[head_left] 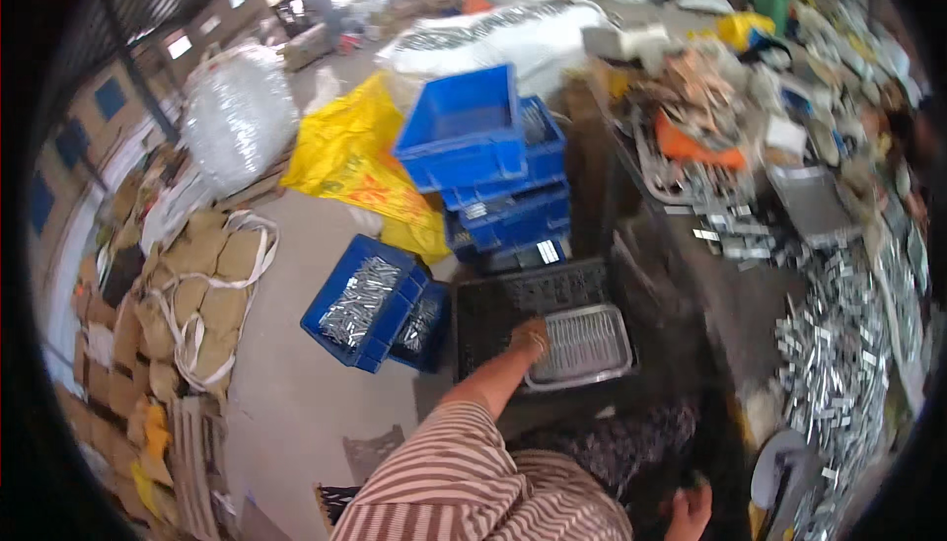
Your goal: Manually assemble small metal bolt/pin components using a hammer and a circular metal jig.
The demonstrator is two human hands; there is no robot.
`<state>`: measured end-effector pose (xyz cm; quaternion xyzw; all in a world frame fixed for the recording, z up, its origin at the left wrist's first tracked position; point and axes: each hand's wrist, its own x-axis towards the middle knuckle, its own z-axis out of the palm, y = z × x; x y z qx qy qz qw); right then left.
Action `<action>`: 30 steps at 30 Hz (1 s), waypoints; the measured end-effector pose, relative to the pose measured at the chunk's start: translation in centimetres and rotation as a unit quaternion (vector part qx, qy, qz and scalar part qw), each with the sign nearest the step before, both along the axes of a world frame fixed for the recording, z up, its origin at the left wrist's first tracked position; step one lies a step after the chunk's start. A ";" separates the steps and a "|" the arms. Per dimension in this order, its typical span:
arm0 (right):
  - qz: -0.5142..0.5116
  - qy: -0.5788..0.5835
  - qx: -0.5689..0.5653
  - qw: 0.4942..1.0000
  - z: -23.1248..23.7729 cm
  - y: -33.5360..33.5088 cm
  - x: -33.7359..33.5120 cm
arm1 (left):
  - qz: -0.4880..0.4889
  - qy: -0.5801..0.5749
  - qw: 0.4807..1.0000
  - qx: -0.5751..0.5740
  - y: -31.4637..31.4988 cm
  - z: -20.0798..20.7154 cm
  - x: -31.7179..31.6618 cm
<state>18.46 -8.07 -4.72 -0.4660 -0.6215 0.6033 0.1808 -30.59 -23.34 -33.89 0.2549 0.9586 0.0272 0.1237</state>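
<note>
A shallow clear tray (592, 375) with ribbed contents or a ribbed floor lies inside a black crate (473, 344). My left hand (533, 337) is at the tray's upper left edge, its fingers closed over the rim. My left arm wears a brown-and-white striped sleeve. Low on the right, near my lap, my right hand (689, 513) is blurred with the fingers bent. A small dark patch shows by its fingertips, too unclear to name. Dark patterned cloth (641, 447) covers my lap between the hands.
Left of the crate, a blue bin (330, 289) holds many small metal pieces. Blue bins (464, 112) stand stacked behind, beside a yellow sack (345, 142). Loose metal strips (838, 363) pile up on the right near a grey scoop-like pan (814, 206). Tan sacks (212, 265) line the left.
</note>
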 end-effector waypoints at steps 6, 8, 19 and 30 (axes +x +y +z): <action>0.028 0.023 -0.044 0.998 -0.8 0.3 0.8 | -0.052 -0.123 0.961 -0.243 0.4 2.5 0.0; 0.058 0.030 -0.025 0.998 -2.8 1.5 1.2 | -0.004 -0.097 0.980 -0.175 3.8 7.1 1.9; 0.052 -0.015 -0.032 0.998 0.4 0.7 -2.6 | -0.119 -0.104 0.958 -0.240 2.8 8.4 0.7; 0.063 -0.079 -0.030 0.994 2.1 0.0 -3.4 | -0.135 -0.099 0.962 -0.214 2.3 9.7 0.9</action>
